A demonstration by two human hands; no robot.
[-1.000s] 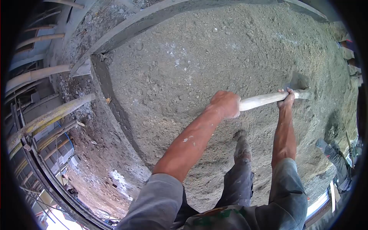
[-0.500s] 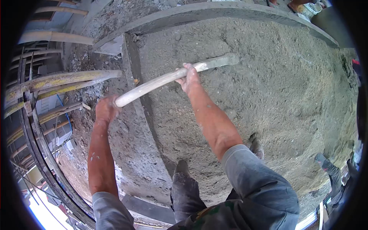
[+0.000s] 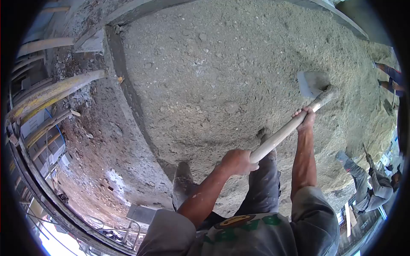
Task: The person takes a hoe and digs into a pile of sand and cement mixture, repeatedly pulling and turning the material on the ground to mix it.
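Observation:
My left hand (image 3: 239, 162) is closed around the butt end of a hoe's pale wooden handle (image 3: 279, 138), low in front of my body. Farther up the same handle, my right hand (image 3: 306, 119) grips it a short way below the head. The wide grey hoe blade (image 3: 314, 83) shows at the far end, over the coarse grey sand mix (image 3: 205, 77). Whether the blade touches the mix, I cannot tell. Both my feet stand at the near side of the mix, close to its low edge.
A low concrete edge (image 3: 128, 96) bounds the mix on the left, another (image 3: 149, 9) at the back. Bamboo poles (image 3: 60, 91) jut in from the left. At the right, a co-worker (image 3: 373, 187) is bent over with a tool; another person's legs (image 3: 390, 79) show beyond.
Both hands have swung the hoe from the left to the right. Its blade, not visible before, now shows. My view has shifted, and more of the co-worker at the right is in sight.

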